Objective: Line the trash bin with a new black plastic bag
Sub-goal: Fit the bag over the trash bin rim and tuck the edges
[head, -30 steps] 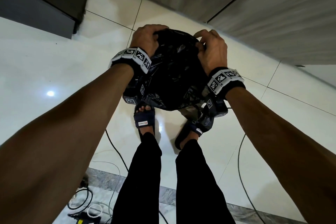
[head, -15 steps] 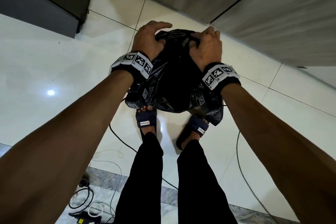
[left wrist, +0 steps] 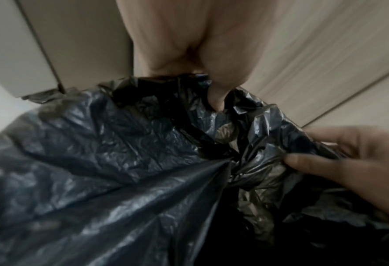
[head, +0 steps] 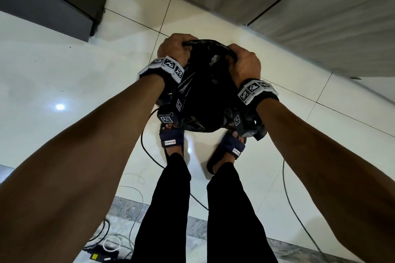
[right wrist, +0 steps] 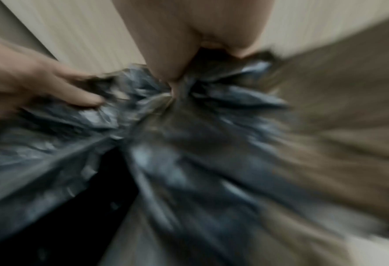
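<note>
**Gripping a crumpled black bag from both sides**

Hanging between the hands above the tiled floor (head: 64, 74), the black plastic bag (head: 205, 100) is being gripped at its top edge: the left hand (head: 174, 48) and the right hand (head: 245, 64) are both curling fingers into it. Its thin film is looking glossy, creased and bunched.

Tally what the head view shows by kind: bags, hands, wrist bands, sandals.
Black plastic bag: 1, held up off the floor
Hands: 2, left hand and right hand, both gripping the bag's top
Wrist bands with square markers: 2, left, right
Sandals: 2, left, right
Total: 7
</note>
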`<state>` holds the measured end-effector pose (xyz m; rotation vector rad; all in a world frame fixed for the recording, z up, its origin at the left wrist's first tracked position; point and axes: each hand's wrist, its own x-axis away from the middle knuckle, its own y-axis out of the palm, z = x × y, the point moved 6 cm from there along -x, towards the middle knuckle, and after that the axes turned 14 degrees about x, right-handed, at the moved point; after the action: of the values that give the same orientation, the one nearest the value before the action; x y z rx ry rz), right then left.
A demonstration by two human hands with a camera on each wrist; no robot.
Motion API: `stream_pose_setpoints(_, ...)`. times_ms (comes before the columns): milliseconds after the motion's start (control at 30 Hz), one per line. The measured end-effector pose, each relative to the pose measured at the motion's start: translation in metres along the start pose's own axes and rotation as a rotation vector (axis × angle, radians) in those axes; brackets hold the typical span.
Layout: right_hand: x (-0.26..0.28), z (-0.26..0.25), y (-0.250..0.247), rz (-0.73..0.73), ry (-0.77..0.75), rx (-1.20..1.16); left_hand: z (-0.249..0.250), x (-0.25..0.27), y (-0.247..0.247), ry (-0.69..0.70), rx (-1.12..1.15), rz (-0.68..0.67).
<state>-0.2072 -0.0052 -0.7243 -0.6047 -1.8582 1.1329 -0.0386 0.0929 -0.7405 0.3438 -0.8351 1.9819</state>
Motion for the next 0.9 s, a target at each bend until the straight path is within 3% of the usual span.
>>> stream_pose_setpoints(233,0.007,0.017,-0.007,0.108,-0.02,0.019,-0.029,0.012,-0.017,-0.123,0.209,0.163)
stream_pose_setpoints(367,0.008,0.021,-0.001,0.069,0.007,-0.011,-0.035,0.026,-0.014,-0.154,0.212,0.209)
stream_pose_setpoints(433,0.004,0.021,0.0,0.044,-0.023,0.027,-0.024,0.029,-0.012,-0.099,0.122,0.183)
stream_pose_setpoints(533,-0.002,0.024,-0.012,0.11,-0.039,0.092,0.008,0.026,-0.005,0.103,-0.046,0.077)
stream_pose_setpoints(633,-0.009,0.031,-0.027,0.22,0.092,0.037,0.036,0.023,0.006,0.249,-0.161,0.007)
stream_pose_setpoints(767,-0.009,0.033,-0.027,0.248,0.279,-0.184,0.048,0.022,0.012,0.334,-0.159,0.034)
stream_pose_setpoints(900,0.006,0.014,-0.015,0.204,0.17,-0.324,0.041,0.018,0.015,0.328,-0.141,-0.013)
